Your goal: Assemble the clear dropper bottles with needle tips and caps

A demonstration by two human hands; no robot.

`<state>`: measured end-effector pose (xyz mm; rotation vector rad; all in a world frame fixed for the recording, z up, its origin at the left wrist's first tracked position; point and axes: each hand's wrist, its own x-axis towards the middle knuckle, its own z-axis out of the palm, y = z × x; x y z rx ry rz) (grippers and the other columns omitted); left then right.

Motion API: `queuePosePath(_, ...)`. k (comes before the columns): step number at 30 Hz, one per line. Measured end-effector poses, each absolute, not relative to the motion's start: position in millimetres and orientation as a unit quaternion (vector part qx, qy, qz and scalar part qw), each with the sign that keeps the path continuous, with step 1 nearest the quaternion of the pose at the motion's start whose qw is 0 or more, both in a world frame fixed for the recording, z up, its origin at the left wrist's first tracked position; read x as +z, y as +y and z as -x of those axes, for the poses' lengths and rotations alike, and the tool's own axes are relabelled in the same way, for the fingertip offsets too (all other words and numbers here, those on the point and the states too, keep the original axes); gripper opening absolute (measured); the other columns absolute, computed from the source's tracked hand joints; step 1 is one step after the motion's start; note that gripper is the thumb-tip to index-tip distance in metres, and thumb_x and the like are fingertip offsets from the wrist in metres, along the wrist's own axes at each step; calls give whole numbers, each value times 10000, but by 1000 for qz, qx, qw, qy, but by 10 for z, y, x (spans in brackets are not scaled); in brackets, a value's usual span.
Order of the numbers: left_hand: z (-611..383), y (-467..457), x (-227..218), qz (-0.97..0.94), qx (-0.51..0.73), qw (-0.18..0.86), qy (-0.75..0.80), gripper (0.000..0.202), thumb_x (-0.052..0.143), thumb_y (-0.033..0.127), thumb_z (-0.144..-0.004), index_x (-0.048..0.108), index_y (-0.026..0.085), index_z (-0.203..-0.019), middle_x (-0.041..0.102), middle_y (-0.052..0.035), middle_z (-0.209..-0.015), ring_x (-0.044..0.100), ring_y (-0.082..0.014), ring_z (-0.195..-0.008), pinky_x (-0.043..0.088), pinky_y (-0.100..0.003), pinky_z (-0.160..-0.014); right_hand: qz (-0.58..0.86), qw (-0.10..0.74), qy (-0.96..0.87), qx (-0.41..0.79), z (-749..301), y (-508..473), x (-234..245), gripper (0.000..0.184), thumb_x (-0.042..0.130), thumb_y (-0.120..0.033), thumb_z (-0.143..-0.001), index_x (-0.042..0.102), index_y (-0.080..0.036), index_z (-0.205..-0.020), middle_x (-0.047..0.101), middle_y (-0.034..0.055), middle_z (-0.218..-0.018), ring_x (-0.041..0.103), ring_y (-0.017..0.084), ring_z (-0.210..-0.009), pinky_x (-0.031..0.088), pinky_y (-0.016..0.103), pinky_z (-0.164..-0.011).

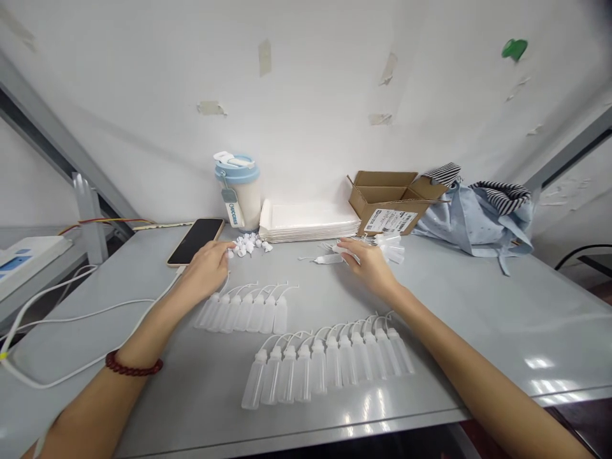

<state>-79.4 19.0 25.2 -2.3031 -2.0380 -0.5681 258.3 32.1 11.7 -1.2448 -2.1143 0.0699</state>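
My left hand [208, 271] reaches to the left side of a pile of small white caps [248, 244], its fingers closed at a cap by the fingertips. At the back right, my right hand [368, 261] has its thumb and fingers around a small translucent squeeze bottle [329, 259] among a loose heap of bottles [393, 247]. In front of my left hand lies a short row of similar bottles [251, 313] with thin spouts. Nearer the table edge is a longer row of bottles [318, 366], also with thin bent spouts. The hands partly hide what they touch.
A black phone [196, 239] lies at the back left beside a blue-lidded cup [241, 191]. White padded envelopes [310, 220] are stacked next to an open cardboard box [392, 201]. A light-blue cloth bag [473, 220] sits at right. White cables [95, 317] cross the left side.
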Motion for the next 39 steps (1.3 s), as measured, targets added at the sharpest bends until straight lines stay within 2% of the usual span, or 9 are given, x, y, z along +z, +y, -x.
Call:
queuePosePath(5,811,210,224,741,-172,4,-649,457,278,247,-824,661,108,-1031,662,-158,-1067,609,-269,-1036,459,-371,-930,470,299,-830,26,-2579,311,125,274,487,-110,-849,713,-139,-1001,636,172,-1210,638,294,-1065,488,449,-922)
queuePosePath(9,804,207,226,744,-162,2,-649,445,285,241,-812,687,140,-974,678,-130,-1043,618,-257,-1025,469,-342,-916,473,304,-827,20,-2498,221,206,221,535,-148,-850,707,-118,-985,663,191,-1127,624,315,-1049,478,471,-906)
queuePosePath(12,782,193,244,749,-138,-1,-648,461,278,218,-808,693,128,-988,680,-135,-1064,616,-256,-1041,461,-337,-925,425,317,-845,66,-2373,27,339,242,525,-158,-869,671,-121,-1058,666,164,-1054,623,273,-985,495,439,-869)
queuePosePath(16,741,177,267,754,-111,-8,-647,450,307,174,-792,692,120,-1018,688,-118,-1077,622,-243,-1040,465,-320,-915,292,205,-918,172,-2200,-300,512,351,438,-118,-912,596,-211,-1211,573,127,-1220,562,216,-1091,500,375,-875)
queuePosePath(19,700,160,285,758,-93,-16,-646,434,325,147,-788,695,129,-1015,699,-101,-1063,628,-230,-1029,464,-301,-905,234,134,-949,163,-2122,-437,544,472,441,-12,-866,548,-220,-1276,474,102,-1376,454,223,-1219,443,383,-963)
queuePosePath(25,630,102,356,759,-75,-35,-646,387,379,153,-782,698,114,-998,696,-114,-1083,633,-251,-1008,461,-314,-889,202,71,-969,125,-2051,-461,440,633,418,95,-764,518,-212,-1308,429,60,-1442,316,247,-1331,382,410,-1021)
queuePosePath(28,610,81,389,755,-74,-42,-650,342,425,178,-774,703,132,-968,706,-100,-1064,642,-257,-976,465,-316,-868,192,66,-972,119,-2037,-468,425,620,402,77,-788,487,-201,-1336,410,53,-1463,276,251,-1362,363,428,-1036)
queuePosePath(34,554,57,448,745,-85,-52,-660,315,448,191,-778,699,113,-952,725,-108,-989,660,-252,-899,478,-314,-815,209,64,-968,126,-2046,-471,504,507,426,48,-805,574,-170,-1237,468,65,-1420,358,268,-1303,404,429,-1001)
queuePosePath(39,509,32,456,742,-119,-65,-656,284,469,208,-776,692,138,-936,731,-86,-969,671,-230,-866,487,-305,-795,180,80,-972,124,-2036,-504,531,420,405,10,-854,578,-133,-1209,490,89,-1399,342,292,-1297,428,449,-970)
